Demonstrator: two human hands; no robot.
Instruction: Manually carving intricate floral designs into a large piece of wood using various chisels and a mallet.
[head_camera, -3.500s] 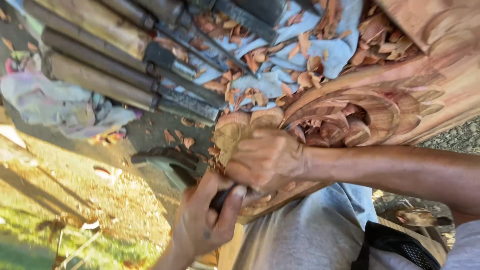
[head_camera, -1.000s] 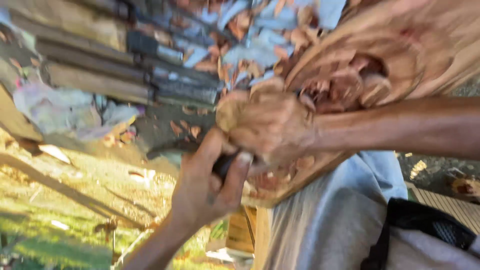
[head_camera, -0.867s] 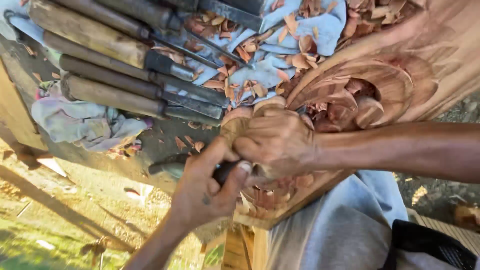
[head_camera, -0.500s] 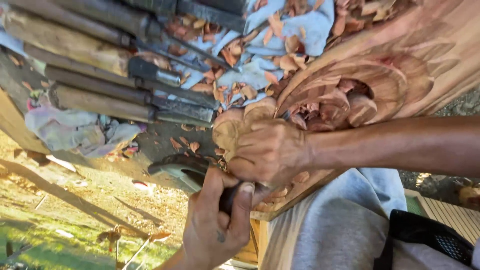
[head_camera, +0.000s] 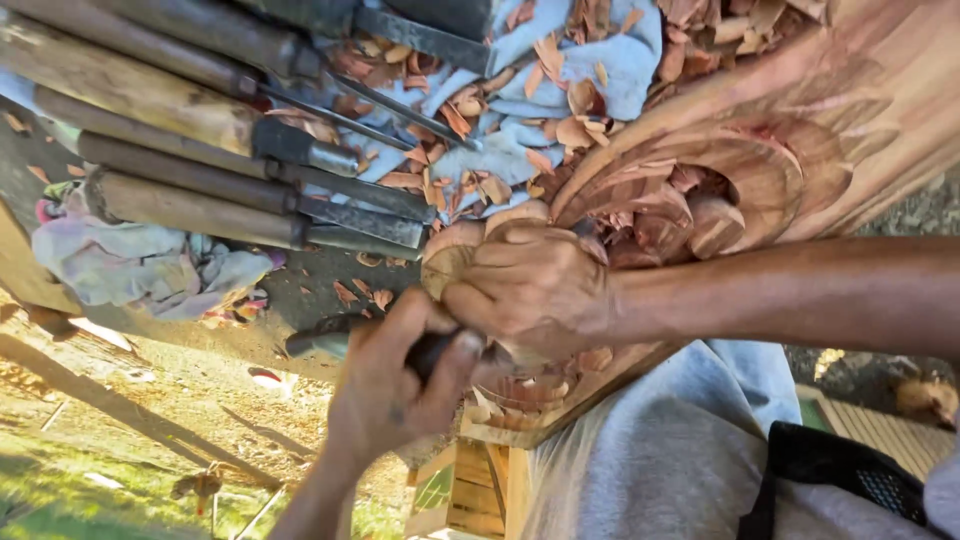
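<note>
- Far left, a crumpled rag (head_camera: 150, 270) lies on the bench, and above it a row of wooden-handled chisels (head_camera: 200, 150) lies side by side, blades pointing right.
- Lower centre, the left hand (head_camera: 395, 385) is wrapped tight around a dark-handled carving tool (head_camera: 330, 338); its long axis runs roughly level, free end pointing left.
- Just right, touching it, the right hand (head_camera: 530, 290) is curled shut over the tool's working end, pressed on the carved wooden panel (head_camera: 800, 150).
- Wood shavings (head_camera: 560, 110) litter a blue cloth (head_camera: 620, 60) above.
</note>
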